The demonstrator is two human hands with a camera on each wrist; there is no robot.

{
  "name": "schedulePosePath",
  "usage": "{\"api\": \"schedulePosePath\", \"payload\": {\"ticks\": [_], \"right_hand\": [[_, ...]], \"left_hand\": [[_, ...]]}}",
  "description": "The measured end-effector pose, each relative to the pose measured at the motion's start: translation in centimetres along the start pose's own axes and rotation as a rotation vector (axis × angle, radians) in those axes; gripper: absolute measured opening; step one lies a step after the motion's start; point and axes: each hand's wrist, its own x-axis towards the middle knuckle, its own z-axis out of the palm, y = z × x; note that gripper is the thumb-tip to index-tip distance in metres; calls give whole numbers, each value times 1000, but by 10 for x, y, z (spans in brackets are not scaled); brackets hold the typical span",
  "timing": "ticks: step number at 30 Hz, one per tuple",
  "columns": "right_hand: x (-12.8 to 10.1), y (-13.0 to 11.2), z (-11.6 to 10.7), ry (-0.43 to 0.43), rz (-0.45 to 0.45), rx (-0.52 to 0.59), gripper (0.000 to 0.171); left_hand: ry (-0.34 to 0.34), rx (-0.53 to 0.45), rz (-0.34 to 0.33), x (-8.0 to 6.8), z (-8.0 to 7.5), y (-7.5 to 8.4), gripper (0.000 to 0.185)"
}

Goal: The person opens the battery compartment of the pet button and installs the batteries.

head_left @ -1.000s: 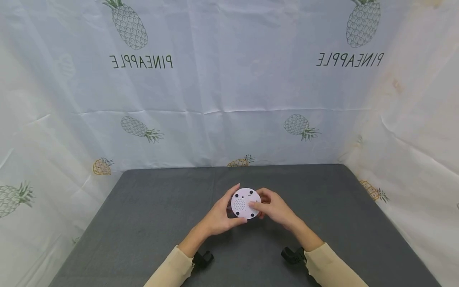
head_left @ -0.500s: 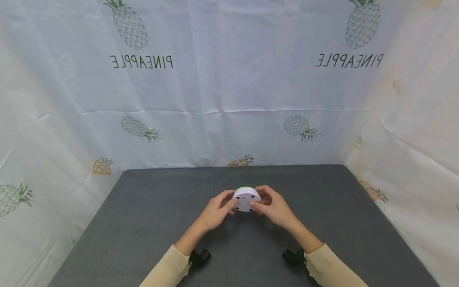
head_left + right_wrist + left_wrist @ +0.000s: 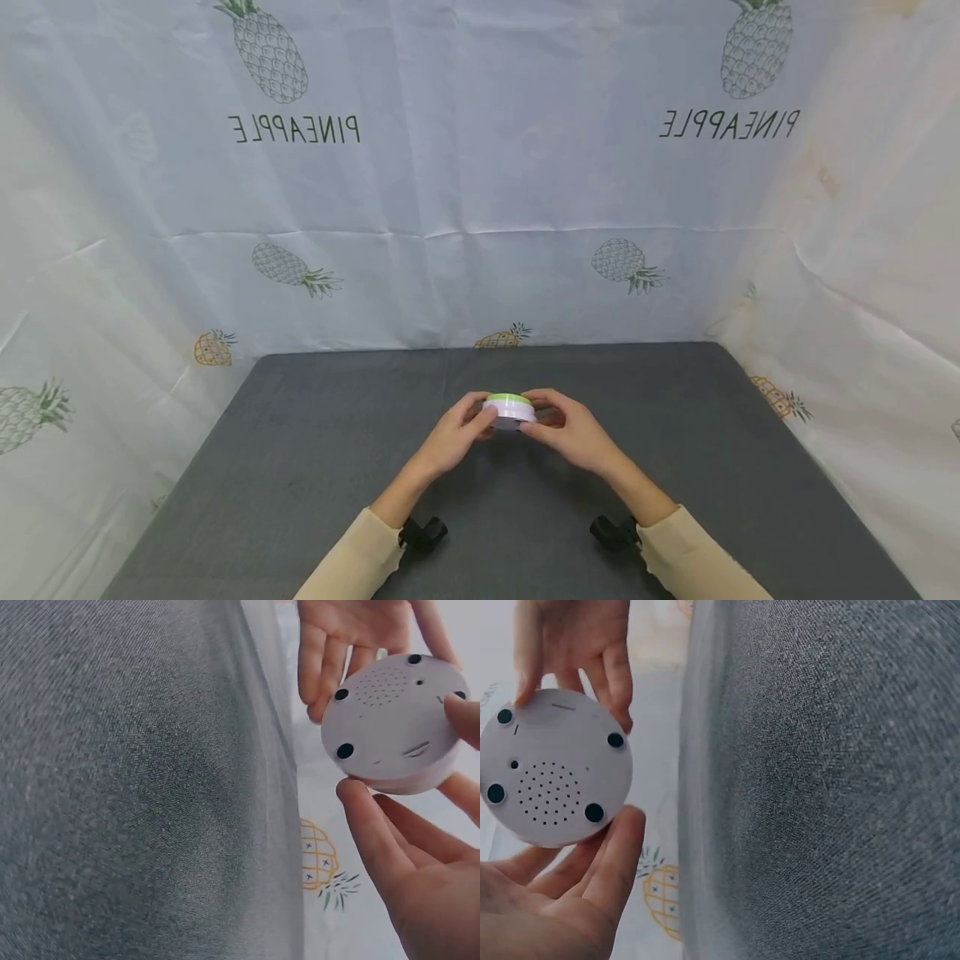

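Note:
Between both hands, above the table, a round white device (image 3: 509,412) with a bright green top is held with its top tipped up. My left hand (image 3: 448,439) grips its left side, thumb at the front and fingers behind. On the opposite side my right hand (image 3: 572,435) pinches the rim in the same way. The left wrist view shows the device's flat underside (image 3: 551,776), with dark round feet, a patch of small speaker holes and a short slot. From the right wrist, the device (image 3: 397,724) appears slanted, part of its side wall showing; its green top is hidden there.
A dark grey table (image 3: 300,467) spreads beneath the hands. Behind and beside it hangs a white curtain (image 3: 480,183) printed with pineapples. Black camera mounts (image 3: 424,533) sit at both wrists, below beige sleeves (image 3: 352,554).
The device has tilted from its underside facing the head camera to its green top showing. The left hand shifted from spanning the underside to gripping the edge; the right hand kept its hold.

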Motion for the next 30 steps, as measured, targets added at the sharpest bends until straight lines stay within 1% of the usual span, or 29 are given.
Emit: {"api": "schedulePosePath", "payload": {"ticks": [2, 5, 9, 12, 15, 19, 22, 30], "right_hand": [[0, 0, -1, -27, 20, 33, 50], [1, -1, -2, -42, 62, 88, 51], [3, 1, 0, -28, 93, 129, 52], [4, 4, 2, -24, 94, 109, 57], [5, 8, 3, -28, 97, 56, 63], [5, 14, 3, -52, 80, -2, 65], [5, 21, 3, -67, 71, -32, 65], [5, 33, 8, -80, 64, -56, 62]], "left_hand": [[12, 14, -1, 0, 0, -2, 46], [15, 49, -2, 0, -1, -3, 50], [-24, 85, -7, 0, -1, -4, 62], [-69, 110, -12, 0, 0, -6, 71], [-96, 153, -5, 1, 1, -9, 76], [-119, 204, 9, 3, 1, -11, 76], [-138, 215, 5, 6, 1, -14, 76], [-169, 231, -16, 12, 4, -25, 73]]}}
